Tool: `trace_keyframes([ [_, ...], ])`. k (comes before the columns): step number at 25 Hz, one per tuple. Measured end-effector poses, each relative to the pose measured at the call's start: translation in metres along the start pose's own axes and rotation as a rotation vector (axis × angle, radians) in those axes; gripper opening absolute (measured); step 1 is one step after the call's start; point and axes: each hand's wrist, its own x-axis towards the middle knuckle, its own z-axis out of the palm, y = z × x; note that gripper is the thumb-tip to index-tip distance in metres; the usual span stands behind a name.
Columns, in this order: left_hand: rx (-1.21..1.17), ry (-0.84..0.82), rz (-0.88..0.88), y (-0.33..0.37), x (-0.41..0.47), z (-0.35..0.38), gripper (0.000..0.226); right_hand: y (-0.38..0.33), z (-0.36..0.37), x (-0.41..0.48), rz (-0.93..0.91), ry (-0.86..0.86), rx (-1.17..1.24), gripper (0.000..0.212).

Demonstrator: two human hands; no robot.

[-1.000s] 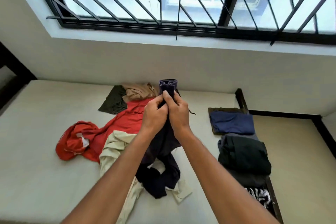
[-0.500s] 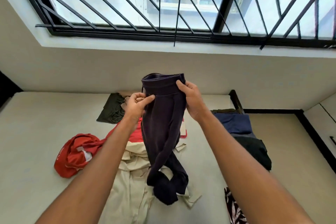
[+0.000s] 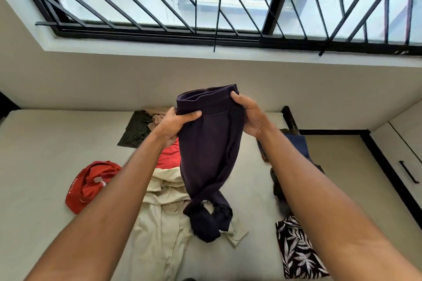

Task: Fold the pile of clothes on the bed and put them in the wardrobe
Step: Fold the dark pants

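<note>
Two bare forearms reach up from the bottom edge to the dark navy trousers (image 3: 210, 150), which hang between the hands above the bed (image 3: 45, 178). Nearest on the mattress lie a black-and-white leaf-print garment (image 3: 296, 248) at the right and a cream garment (image 3: 159, 223) spread in the middle. The trouser legs trail down twisted round each other, and their bunched ends rest on the cream cloth. A crumpled red garment (image 3: 91, 185) sits just left of it.

Farther out, the left hand (image 3: 175, 124) pinches the waistband's left side, thumb across the front and the rest behind. The right hand (image 3: 250, 116) grips the right side, its fingers (image 3: 236, 96) curled over the rim. Both are closed on cloth, with the waistband spread between them.

The trousers look like a soft, limp knit: light, neither slippery nor fragile, and unable to keep any shape unaided. The thick waistband is probably the firmest part, so its two corners are the sensible hold. The twisted legs would likely need shaking straight before any crease will sit true.

Beyond the right arm, folded dark clothes (image 3: 296, 146) lie along the bed's right edge, partly hidden. An olive garment (image 3: 137, 130) and a tan garment (image 3: 157, 118) lie near the wall. A white cupboard (image 3: 402, 143) at far right may be the wardrobe, and the barred window (image 3: 205, 7) runs above.
</note>
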Motion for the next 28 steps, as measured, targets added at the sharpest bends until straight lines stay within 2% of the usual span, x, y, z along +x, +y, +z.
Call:
trace_keyframes([
  [2, 0.071, 0.125, 0.04, -0.002, -0.006, 0.0, 0.055, 0.005, -0.008, -0.005, -0.029, 0.047, -0.142, 0.036],
  [3, 0.143, 0.141, 0.058, -0.002, -0.01, -0.001, 0.052, 0.007, -0.013, -0.009, -0.038, 0.047, -0.201, 0.042],
  [5, 0.287, 0.102, 0.098, 0.0, -0.02, -0.002, 0.032, 0.012, -0.022, -0.02, -0.04, 0.03, -0.306, 0.058],
  [7, 0.335, 0.031, 0.088, 0.005, -0.03, -0.004, 0.029, 0.017, -0.027, -0.027, -0.031, -0.002, -0.361, 0.061],
  [10, 0.45, -0.073, 0.065, 0.02, -0.018, -0.009, 0.033, 0.017, -0.031, -0.015, -0.053, 0.028, -0.347, 0.052],
  [13, 0.499, 0.059, 0.08, 0.052, 0.031, -0.009, 0.038, -0.007, -0.02, 0.033, -0.116, 0.183, -0.377, 0.03],
  [15, 0.449, 0.193, 0.066, 0.086, 0.067, -0.005, 0.043, -0.04, -0.005, 0.075, -0.175, 0.287, -0.412, 0.027],
  [17, 0.364, 0.238, 0.085, 0.126, 0.097, 0.003, 0.038, -0.082, 0.01, 0.109, -0.236, 0.327, -0.437, 0.031],
  [19, 0.327, 0.221, 0.127, 0.174, 0.116, 0.012, 0.036, -0.129, 0.027, 0.128, -0.299, 0.348, -0.437, 0.037],
  [21, 0.321, 0.168, 0.165, 0.224, 0.123, 0.022, 0.031, -0.177, 0.043, 0.134, -0.378, 0.306, -0.404, 0.02],
  [23, 0.343, 0.13, 0.258, 0.263, 0.12, 0.032, 0.031, -0.216, 0.059, 0.133, -0.463, 0.279, -0.367, 0.023],
  [26, 0.343, 0.076, 0.399, 0.299, 0.111, 0.046, 0.029, -0.256, 0.076, 0.117, -0.547, 0.212, -0.307, 0.023],
  [28, 0.292, 0.071, 0.415, 0.305, 0.104, 0.047, 0.034, -0.263, 0.083, 0.107, -0.597, 0.195, -0.29, 0.023],
])
